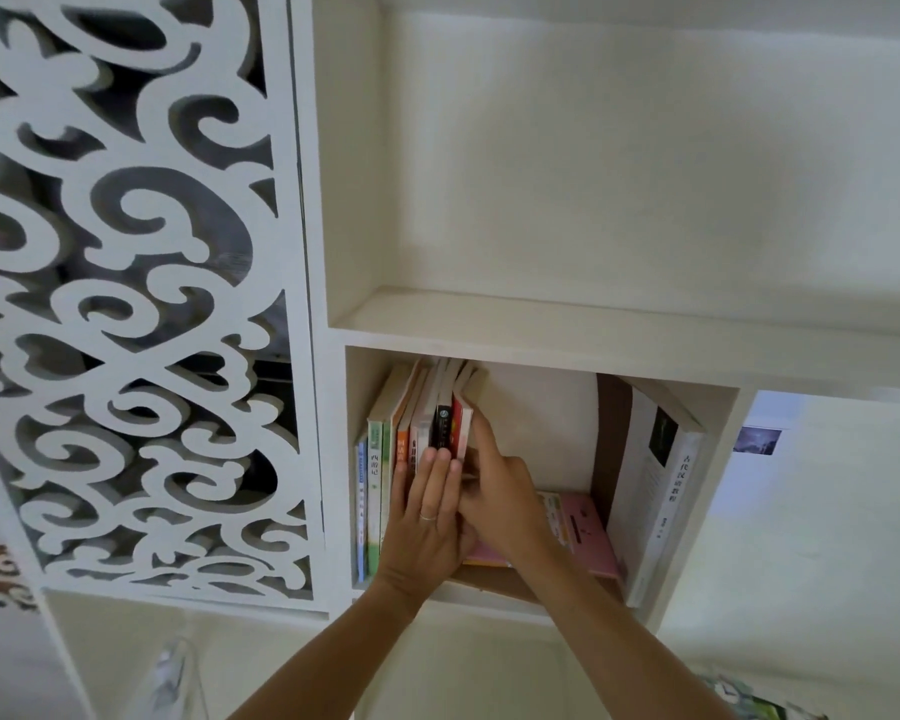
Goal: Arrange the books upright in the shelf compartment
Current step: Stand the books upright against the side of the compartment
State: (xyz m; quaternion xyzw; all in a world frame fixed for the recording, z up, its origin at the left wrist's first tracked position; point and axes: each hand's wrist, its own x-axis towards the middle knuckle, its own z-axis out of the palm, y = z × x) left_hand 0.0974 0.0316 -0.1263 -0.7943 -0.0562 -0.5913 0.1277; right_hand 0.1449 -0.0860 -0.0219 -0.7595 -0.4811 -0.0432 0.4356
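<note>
Soft, even daylight filled the scene, brightest at the right edge. The shelf compartment [541, 387] held gentle shadow at its back. Wide-angle distortion bowed the edges; the lower corners were blurred.

Both hands [453, 506] pressing upright books [417, 439], shelf compartment [718, 402]

white shelf compartment [357, 387], lower centre of frame | left side: row of upright books [417, 433] | floor, centre-right: pink book [585, 527] lying flat | right wall: white book [655, 491] leaning, tilted
</note>
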